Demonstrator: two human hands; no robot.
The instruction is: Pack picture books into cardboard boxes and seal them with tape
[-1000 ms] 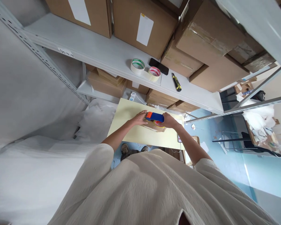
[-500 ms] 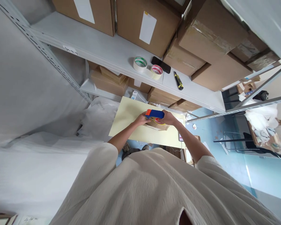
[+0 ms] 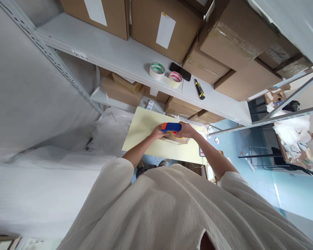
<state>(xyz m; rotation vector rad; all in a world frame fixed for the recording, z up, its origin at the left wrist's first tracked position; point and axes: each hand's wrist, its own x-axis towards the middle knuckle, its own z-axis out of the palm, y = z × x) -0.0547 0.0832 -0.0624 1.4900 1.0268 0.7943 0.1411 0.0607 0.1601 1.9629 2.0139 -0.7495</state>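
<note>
My right hand [image 3: 187, 130] is closed around a blue tape dispenser [image 3: 172, 127] with an orange front end. A roll of tape [image 3: 175, 133] with a red and yellow core shows below its body. Under the dispenser lies a small cardboard box [image 3: 181, 140] on the pale yellow table [image 3: 143, 121]. At the box's left end is my left hand [image 3: 157, 132], its fingers bent over the box and close to the dispenser's orange end. The hands and the dispenser hide part of the box's top.
On the grey shelf [image 3: 94, 43] ahead lie two tape rolls [image 3: 156, 72], a black phone [image 3: 181, 71] and a yellow-black utility knife [image 3: 199, 89]. Large cartons [image 3: 161, 31] stand behind them. A phone with a cable [image 3: 201, 152] lies at the table's right edge. White wrapping [image 3: 106, 128] is heaped left.
The tape dispenser and my right hand have shifted slightly left over the box. My left hand stays at the box's left end.
</note>
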